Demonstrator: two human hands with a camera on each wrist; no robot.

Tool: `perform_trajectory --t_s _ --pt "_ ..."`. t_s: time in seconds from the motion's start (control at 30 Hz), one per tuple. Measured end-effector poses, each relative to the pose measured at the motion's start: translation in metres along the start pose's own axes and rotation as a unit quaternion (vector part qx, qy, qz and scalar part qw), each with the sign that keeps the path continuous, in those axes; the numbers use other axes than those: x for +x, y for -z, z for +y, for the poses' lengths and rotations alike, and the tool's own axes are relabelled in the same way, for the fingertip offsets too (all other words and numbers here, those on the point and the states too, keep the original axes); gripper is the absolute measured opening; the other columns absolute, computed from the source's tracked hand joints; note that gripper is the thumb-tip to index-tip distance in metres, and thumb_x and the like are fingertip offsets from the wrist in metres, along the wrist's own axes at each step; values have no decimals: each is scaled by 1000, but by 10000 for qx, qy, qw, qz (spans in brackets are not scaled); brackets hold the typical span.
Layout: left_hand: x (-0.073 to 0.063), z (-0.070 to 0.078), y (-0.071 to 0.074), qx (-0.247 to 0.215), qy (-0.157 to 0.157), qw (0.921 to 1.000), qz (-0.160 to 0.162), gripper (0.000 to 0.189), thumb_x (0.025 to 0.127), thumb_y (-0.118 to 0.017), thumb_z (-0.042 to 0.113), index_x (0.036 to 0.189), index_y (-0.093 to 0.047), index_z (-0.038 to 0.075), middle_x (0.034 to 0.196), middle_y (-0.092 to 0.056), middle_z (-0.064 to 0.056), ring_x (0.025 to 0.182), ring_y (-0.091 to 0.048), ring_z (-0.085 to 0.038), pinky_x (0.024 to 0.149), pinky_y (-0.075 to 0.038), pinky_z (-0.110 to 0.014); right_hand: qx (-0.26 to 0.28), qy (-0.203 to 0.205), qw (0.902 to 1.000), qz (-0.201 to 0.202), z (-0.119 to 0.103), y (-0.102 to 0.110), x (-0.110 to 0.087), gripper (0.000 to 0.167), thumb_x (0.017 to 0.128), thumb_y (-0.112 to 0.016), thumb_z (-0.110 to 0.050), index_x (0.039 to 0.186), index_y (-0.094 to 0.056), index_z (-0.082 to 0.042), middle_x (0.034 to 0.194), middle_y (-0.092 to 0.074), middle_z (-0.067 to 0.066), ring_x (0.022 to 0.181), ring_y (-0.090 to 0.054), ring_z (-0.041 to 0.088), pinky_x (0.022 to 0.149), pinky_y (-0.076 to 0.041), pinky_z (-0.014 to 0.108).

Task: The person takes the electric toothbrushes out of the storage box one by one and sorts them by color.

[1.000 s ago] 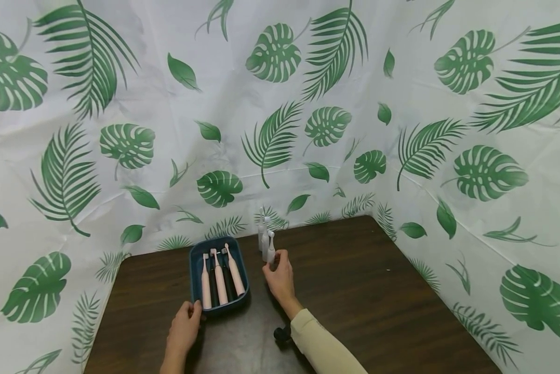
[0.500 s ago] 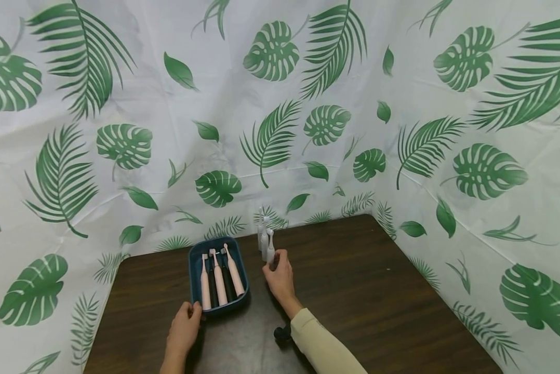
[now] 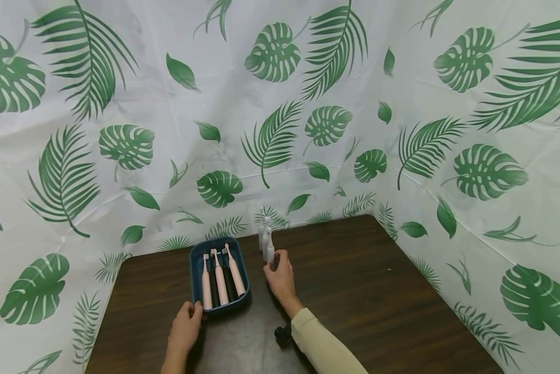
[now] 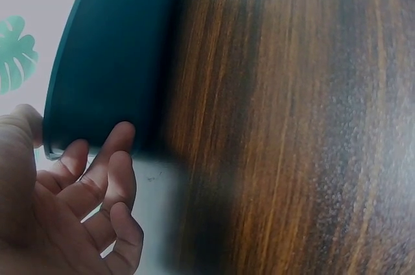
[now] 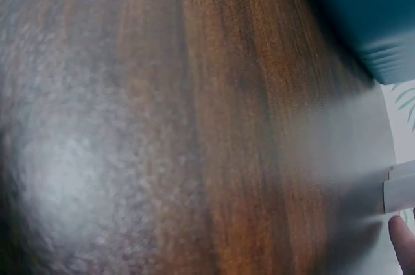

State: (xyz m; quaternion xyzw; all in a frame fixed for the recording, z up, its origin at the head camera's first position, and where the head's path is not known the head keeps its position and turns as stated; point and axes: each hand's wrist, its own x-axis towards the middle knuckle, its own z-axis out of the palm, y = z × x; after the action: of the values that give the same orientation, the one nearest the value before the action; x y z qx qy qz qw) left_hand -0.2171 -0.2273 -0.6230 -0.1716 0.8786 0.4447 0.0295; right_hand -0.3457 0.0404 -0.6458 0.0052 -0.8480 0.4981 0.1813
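My left hand (image 3: 185,327) pinches the near left corner of a dark blue tray (image 3: 196,270), thumb at the rim and fingers against the outer wall (image 4: 117,54). Pink electric toothbrushes (image 3: 221,283) lie side by side in the tray, with black ones (image 3: 230,280) between them. To the tray's right, my right hand (image 3: 281,280) holds the lower end of a white electric toothbrush (image 3: 270,251) between thumb and fingers; it stands upright, head up. Right behind it stand other white toothbrushes (image 3: 263,236) in a row. Only a fingertip of this hand shows in the right wrist view.
The dark wooden table (image 3: 355,291) runs back to a white leaf-patterned cloth (image 3: 280,145), which hangs behind it and along its right side. A small black object (image 3: 282,333) shows beside the right sleeve (image 3: 327,343).
The held white toothbrush has turned slightly, so its head looks narrower. Both hands and the tray stay in place; the head view shifts a little.
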Motion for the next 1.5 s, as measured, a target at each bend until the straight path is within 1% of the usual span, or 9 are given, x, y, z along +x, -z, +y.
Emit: perform_trajectory --t_s 0.17,0.3,0.6,0.83,0.97,1.17,1.27,1.37,1.5 --pt "-1 -1 -1 -86 8 10000 8 37 113 -42 40 100 -57 9 97 -77 -4 80 -65 -16 66 -41 -35 -230 -111 9997 19 -1 0 -2 36 95 -77 -16 125 -56 -16 119 -70 8 105 -69 24 88 -56 48" --pt "-2 -3 -1 -219 -36 9997 -39 38 113 -43 39 100 -58 7 97 -78 -7 81 -67 -16 67 -43 -34 -491 -204 9986 1 2 -1 -4 39 94 -78 -19 127 -58 -15 122 -70 6 109 -70 24 90 -57 49" --pt "-3 -6 5 -152 -66 9998 -108 40 113 -43 40 103 -59 5 99 -77 -9 84 -69 -19 66 -45 -35 -686 -201 9969 -315 0 1 -5 56 88 -78 -17 139 -58 -3 123 -65 12 112 -65 28 95 -55 48" --pt "-3 -7 5 -179 37 9997 -140 40 113 -44 40 103 -60 5 99 -76 -9 85 -69 -20 66 -45 -35 -890 -649 9912 -730 -5 4 -15 71 87 -79 -19 148 -52 8 133 -62 23 124 -63 39 105 -52 54" --pt "-3 -8 5 -197 -3 9997 -108 40 113 -44 41 102 -59 6 100 -77 -9 85 -68 -20 66 -45 -34 -907 -750 9908 -671 -10 8 -22 61 86 -80 -17 137 -58 8 124 -64 21 116 -64 38 101 -53 54" --pt "-1 -10 6 -203 -66 9997 -96 40 113 -44 42 103 -60 6 99 -77 -8 84 -68 -19 66 -44 -35 -741 -739 9925 -627 -15 12 -34 35 86 -80 -18 113 -65 -1 105 -65 12 97 -63 27 87 -53 47" --pt "0 -9 6 -216 -78 9997 -115 40 113 -46 42 103 -60 6 100 -77 -9 84 -67 -20 66 -45 -35 -489 -526 9960 -528 -15 12 -36 28 85 -78 -21 105 -67 -5 97 -67 8 88 -64 22 78 -54 43" --pt "1 -8 5 -228 -115 9996 -119 41 112 -46 43 103 -60 6 99 -76 -9 84 -66 -21 66 -45 -35 -289 -60 9982 -523 -9 5 -33 22 87 -75 -26 98 -70 -9 89 -69 3 79 -64 17 70 -52 37" --pt "2 -6 4 -247 -140 9995 -109 42 113 -45 44 104 -60 6 100 -75 -10 84 -65 -22 66 -44 -34 -136 -1 9960 -886 -27 3 -27 19 90 -76 -28 96 -71 -11 86 -72 0 75 -64 13 67 -53 33"
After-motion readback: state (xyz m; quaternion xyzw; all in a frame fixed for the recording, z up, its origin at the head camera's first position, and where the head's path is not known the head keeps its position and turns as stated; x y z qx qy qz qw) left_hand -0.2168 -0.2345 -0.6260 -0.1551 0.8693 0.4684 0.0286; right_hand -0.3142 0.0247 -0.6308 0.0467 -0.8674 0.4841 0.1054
